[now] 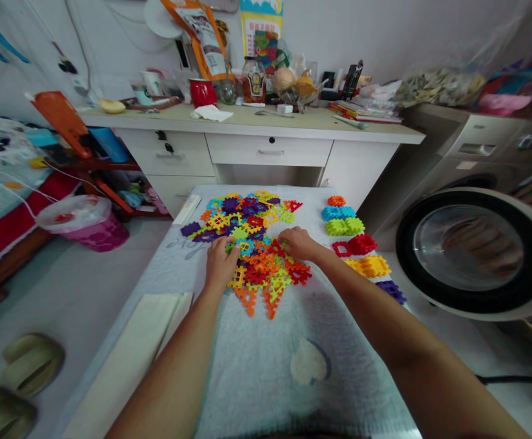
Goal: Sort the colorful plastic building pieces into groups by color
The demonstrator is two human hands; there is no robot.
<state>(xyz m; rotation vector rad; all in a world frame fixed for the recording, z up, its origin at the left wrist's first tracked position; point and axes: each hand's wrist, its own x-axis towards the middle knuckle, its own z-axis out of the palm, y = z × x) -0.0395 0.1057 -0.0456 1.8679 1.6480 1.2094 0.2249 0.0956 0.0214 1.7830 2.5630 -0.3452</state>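
Note:
A loose pile of colourful plastic interlocking pieces (256, 268) lies on the cloth-covered table, with square and triangular frames among them. At the pile's left side is my left hand (221, 261), its thumb and fingers closed around the edge of a small green piece (230, 245). My right hand (298, 242) reaches into the right side of the pile, fingers curled down beside red pieces. What its fingertips hold, if anything, is hidden. Sorted stacks run along the table's right side: orange (336, 200), blue (337, 212), green (344, 227), red (361, 244), yellow (370, 266) and purple (391, 291).
A white flat board (133, 341) lies along the table's left edge. Beyond the table stands a white drawer desk (270, 149) with jars and a red mug (203, 92). A washing machine's open round door (480, 253) is at right, a pink bin (89, 222) at left.

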